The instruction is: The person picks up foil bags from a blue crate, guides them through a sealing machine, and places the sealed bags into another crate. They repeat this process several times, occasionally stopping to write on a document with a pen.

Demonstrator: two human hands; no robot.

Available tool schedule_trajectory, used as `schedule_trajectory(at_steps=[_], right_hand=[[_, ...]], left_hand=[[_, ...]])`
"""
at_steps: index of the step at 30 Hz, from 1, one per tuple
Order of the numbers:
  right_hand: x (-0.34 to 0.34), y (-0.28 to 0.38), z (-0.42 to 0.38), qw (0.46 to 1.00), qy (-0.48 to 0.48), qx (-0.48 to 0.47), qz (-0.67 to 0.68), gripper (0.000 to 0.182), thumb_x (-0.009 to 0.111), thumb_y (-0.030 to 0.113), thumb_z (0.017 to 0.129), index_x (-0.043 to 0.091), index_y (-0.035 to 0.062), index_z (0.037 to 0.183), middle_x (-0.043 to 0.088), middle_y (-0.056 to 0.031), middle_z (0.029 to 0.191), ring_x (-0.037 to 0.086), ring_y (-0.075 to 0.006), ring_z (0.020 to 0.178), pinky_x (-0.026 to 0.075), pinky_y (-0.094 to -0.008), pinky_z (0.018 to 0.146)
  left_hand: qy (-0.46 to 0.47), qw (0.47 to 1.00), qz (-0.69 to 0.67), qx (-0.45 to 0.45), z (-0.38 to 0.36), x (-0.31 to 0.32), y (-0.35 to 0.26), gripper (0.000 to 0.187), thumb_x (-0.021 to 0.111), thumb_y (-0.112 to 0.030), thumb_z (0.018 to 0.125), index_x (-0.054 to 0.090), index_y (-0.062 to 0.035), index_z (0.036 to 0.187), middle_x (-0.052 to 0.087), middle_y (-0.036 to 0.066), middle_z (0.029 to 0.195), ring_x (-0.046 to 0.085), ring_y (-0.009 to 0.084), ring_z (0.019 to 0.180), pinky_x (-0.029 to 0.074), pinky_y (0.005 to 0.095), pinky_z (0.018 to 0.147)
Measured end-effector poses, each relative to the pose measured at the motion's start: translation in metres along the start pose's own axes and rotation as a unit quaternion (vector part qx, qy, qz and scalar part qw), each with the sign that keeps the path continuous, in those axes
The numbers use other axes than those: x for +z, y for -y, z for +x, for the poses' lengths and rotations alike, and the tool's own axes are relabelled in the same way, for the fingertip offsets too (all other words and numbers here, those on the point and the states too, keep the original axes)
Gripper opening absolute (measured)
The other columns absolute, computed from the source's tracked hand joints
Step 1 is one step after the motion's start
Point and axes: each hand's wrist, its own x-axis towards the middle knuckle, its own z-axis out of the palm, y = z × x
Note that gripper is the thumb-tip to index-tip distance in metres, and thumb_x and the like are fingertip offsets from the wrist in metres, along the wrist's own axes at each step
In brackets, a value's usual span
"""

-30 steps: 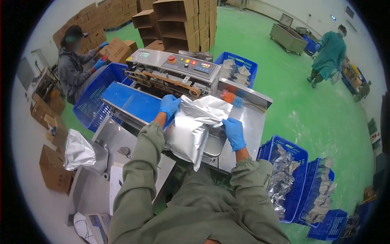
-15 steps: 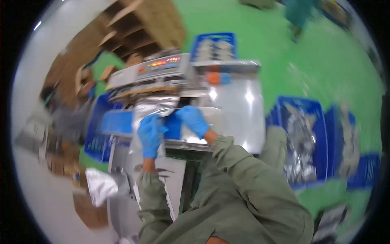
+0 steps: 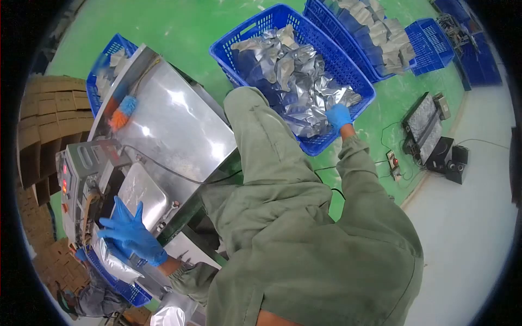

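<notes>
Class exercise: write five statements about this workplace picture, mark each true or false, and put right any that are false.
1. The right hand is at a blue basket of silver pouches. True.
2. The left hand is clenched into a fist. False: the left hand is open, its fingers spread.
3. The duster is orange and blue. True.
4. The floor is bright red. False: the floor is green.
5. Only one hand of the person in green is gloved. False: both wear blue gloves.
</notes>
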Motion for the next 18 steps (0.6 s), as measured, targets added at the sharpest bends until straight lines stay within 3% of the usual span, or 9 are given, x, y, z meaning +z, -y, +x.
schedule_trajectory(at_steps=[6,8,10,11,12,13,14,16,18], right_hand=[[0.153,-0.033,0.028,0.949,0.272,-0.100,-0.122,0.033,0.055,0.028,0.079,0.068,0.0042,0.098,0.062,-0.0180,0.109,0.059,-0.0353,0.100,0.048,-0.0429,0.083],[0.247,-0.067,0.053,0.979,0.181,-0.073,-0.065,0.030,0.053,0.027,0.081,0.069,0.0124,0.101,0.062,-0.0157,0.110,0.060,-0.0320,0.100,0.049,-0.0408,0.083],[0.277,-0.114,0.084,0.919,0.140,-0.354,-0.106,0.022,0.063,0.029,0.072,0.072,0.0135,0.084,0.068,-0.0131,0.086,0.066,-0.0298,0.073,0.051,-0.0404,0.064],[0.204,-0.062,0.056,0.873,0.220,-0.368,-0.231,0.023,0.062,0.031,0.074,0.072,0.0134,0.084,0.067,-0.0140,0.081,0.066,-0.0272,0.067,0.050,-0.0408,0.059],[0.200,-0.042,0.031,0.979,0.159,-0.124,-0.023,0.028,0.058,0.035,0.078,0.071,0.0108,0.080,0.067,-0.0135,0.072,0.065,-0.0247,0.060,0.048,-0.0406,0.053],[0.176,-0.043,0.020,0.885,0.089,-0.406,-0.208,0.038,0.052,0.039,0.084,0.069,0.0067,0.075,0.066,-0.0135,0.066,0.063,-0.0235,0.056,0.046,-0.0418,0.050],[0.189,-0.051,0.022,0.979,0.118,-0.162,0.027,0.035,0.052,0.035,0.084,0.067,0.0058,0.072,0.064,-0.0132,0.063,0.062,-0.0234,0.055,0.045,-0.0414,0.049],[0.126,-0.017,0.007,0.984,0.123,-0.127,0.012,0.030,0.052,0.029,0.084,0.067,0.0054,0.073,0.063,-0.0138,0.061,0.061,-0.0235,0.053,0.044,-0.0391,0.048],[0.080,-0.013,0.017,0.879,-0.093,-0.440,-0.156,0.028,0.051,0.024,0.086,0.067,0.0046,0.076,0.058,-0.0122,0.055,0.056,-0.0242,0.046,0.042,-0.0376,0.045]], left_hand=[[0.043,0.988,0.144,0.042,0.005,0.037,-0.001,0.099,0.053,-0.064,0.077,-0.004,-0.0216,0.147,-0.002,0.008,0.153,0.029,0.0424,0.130,0.041,0.0537,0.094],[-0.011,0.989,0.147,-0.026,0.008,0.042,-0.015,0.102,0.058,-0.060,0.076,-0.002,-0.0160,0.147,0.005,0.008,0.152,0.035,0.0386,0.128,0.046,0.0474,0.089],[-0.013,0.991,0.133,-0.022,0.005,0.047,-0.030,0.103,0.060,-0.057,0.075,0.001,-0.0126,0.147,0.007,0.010,0.152,0.040,0.0350,0.126,0.048,0.0423,0.086],[0.022,0.990,0.141,0.022,0.002,0.041,-0.031,0.102,0.060,-0.056,0.075,0.003,-0.0117,0.147,0.006,0.011,0.152,0.041,0.0338,0.125,0.047,0.0416,0.086],[0.034,0.984,0.169,0.037,-0.001,0.030,-0.028,0.102,0.059,-0.057,0.075,0.005,-0.0107,0.147,0.008,0.012,0.152,0.041,0.0324,0.124,0.047,0.0400,0.086],[0.050,0.979,0.192,0.051,-0.002,0.019,-0.026,0.101,0.059,-0.059,0.074,0.008,-0.0097,0.147,0.009,0.013,0.151,0.042,0.0311,0.124,0.046,0.0384,0.086],[0.039,0.982,0.177,0.046,-0.005,0.015,-0.029,0.093,0.058,-0.054,0.075,0.018,-0.0080,0.146,0.011,0.014,0.151,0.042,0.0282,0.124,0.045,0.0374,0.088],[0.032,0.983,0.177,0.029,-0.011,-0.005,-0.016,0.090,0.059,-0.048,0.074,0.020,-0.0078,0.145,0.012,0.014,0.151,0.041,0.0274,0.125,0.044,0.0370,0.089],[0.058,0.986,0.153,-0.020,-0.014,-0.017,-0.015,0.078,0.062,-0.028,0.069,0.034,-0.0091,0.140,0.016,0.014,0.151,0.038,0.0272,0.128,0.043,0.0373,0.091]])
